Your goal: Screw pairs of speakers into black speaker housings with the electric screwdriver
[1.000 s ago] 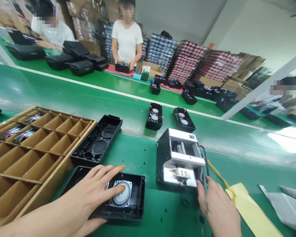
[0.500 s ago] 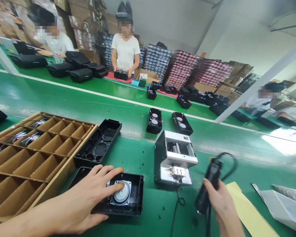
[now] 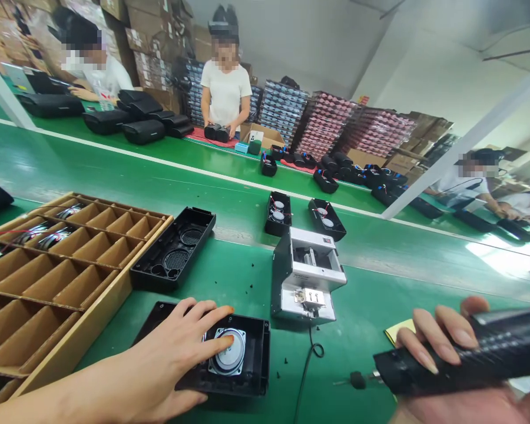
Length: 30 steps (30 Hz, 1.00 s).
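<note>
My left hand spans a black speaker housing on the green bench, thumb along its near side and fingers over the far side. One fingertip rests on the round silver speaker driver inside. At the lower right, my right hand is wrapped round a black electric screwdriver, held nearly level with its bit pointing left. A dark, blurred piece shows near the bit; its kind is unclear. Left of centre lies another black housing with two grilles, without drivers in it.
A silver screw feeder with a cable stands mid-bench. At left is a divided cardboard box holding several drivers. Loose screws dot the bench. Two housings with drivers lie behind the feeder. Co-workers sit or stand across the line.
My right hand has brought the screwdriver from upright to nearly level, nearer the camera, bit turned left. My left hand and the housing have shifted slightly right in view.
</note>
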### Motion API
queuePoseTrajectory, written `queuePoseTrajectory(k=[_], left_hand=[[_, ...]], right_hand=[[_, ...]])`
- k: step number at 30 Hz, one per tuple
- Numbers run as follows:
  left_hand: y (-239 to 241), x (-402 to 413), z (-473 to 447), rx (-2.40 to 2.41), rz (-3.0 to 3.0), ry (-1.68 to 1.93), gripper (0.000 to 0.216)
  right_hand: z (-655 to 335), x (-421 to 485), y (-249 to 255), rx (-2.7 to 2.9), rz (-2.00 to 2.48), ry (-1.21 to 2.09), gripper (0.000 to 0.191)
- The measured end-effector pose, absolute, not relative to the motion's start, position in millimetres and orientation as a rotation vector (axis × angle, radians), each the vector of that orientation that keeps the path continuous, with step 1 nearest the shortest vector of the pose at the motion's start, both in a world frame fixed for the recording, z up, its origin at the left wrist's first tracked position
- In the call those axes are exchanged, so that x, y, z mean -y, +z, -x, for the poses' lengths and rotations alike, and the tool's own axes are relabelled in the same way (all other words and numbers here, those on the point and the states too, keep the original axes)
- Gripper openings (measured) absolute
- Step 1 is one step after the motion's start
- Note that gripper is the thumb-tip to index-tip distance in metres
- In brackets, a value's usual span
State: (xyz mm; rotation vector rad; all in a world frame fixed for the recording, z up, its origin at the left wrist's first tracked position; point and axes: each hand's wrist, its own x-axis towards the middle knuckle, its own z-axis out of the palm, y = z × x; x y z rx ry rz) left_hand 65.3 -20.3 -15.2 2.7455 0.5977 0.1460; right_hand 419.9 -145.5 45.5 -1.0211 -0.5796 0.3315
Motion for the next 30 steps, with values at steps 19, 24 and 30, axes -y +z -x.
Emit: queuePoseTrajectory(k=[19, 24, 30], left_hand=[[-23.2, 15.4, -57.7, -0.582, -2.828, 0.246, 0.077], [-26.8, 13.8, -57.6, -0.59, -2.784, 0.182, 0.076], [-20.4, 15.4, -61.7, -0.601, -2.738, 0.125, 0.079]], right_hand=[[-374.8, 46.2, 40.8, 0.931, 0.937, 0.247, 0.07], [-373.0, 47.2, 43.0, 0.91, 0.977, 0.289, 0.076], [-375.0, 69.1, 42.8, 0.907, 1.142, 0.335, 0.078]])
